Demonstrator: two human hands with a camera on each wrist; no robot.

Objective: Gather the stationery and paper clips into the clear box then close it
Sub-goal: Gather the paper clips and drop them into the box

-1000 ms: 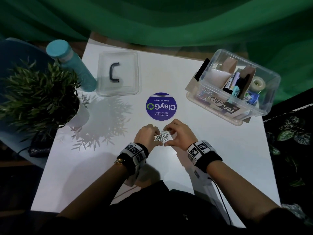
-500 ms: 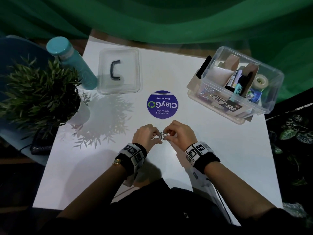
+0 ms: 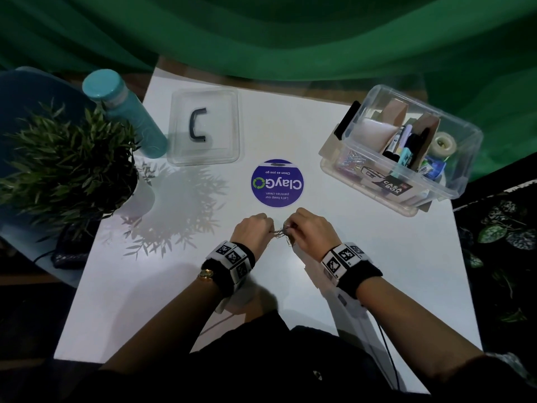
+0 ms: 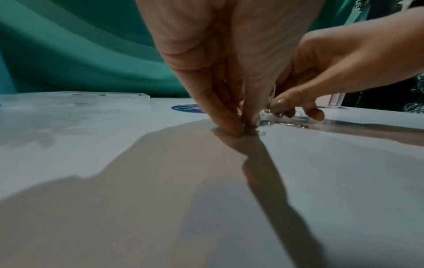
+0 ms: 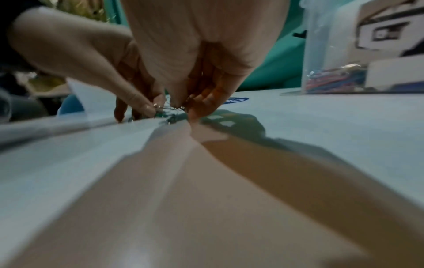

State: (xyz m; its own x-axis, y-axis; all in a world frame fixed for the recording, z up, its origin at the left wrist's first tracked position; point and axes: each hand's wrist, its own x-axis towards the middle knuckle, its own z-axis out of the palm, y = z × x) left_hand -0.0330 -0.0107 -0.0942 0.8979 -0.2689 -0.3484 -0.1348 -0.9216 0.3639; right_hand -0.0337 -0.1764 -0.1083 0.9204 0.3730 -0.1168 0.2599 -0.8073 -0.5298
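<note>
A person's two hands meet at the middle of a white tabletop [image 3: 363, 257], closing in on a small heap of metal paper clips [image 3: 281, 231]. The left hand [image 3: 252, 229] has its fingers curled, fingertips [image 4: 231, 125] pressed down to the surface and pinching the near edge of the heap. The right hand [image 3: 309, 231] mirrors it from the other side, its fingers curled and nipping at the wire loops. How many clips each hand actually grips is hard to make out in the blurred wrist views.

The clear box [image 3: 453, 181] stands open at the far right corner of the tabletop, well apart from the hands, already holding markers, a roll of tape [image 3: 443, 142], cardboard pieces and a cluster of coloured clips [image 5: 332, 79]. Its clear lid [image 3: 203, 154], with a dark handle, lies flat at the far left, just beside a teal bottle [image 3: 125, 112] and a potted plant [image 3: 66, 164]. A round purple sticker [image 3: 277, 183] sits between the hands and the lid. Green cloth [image 3: 261, 33] hangs behind.
</note>
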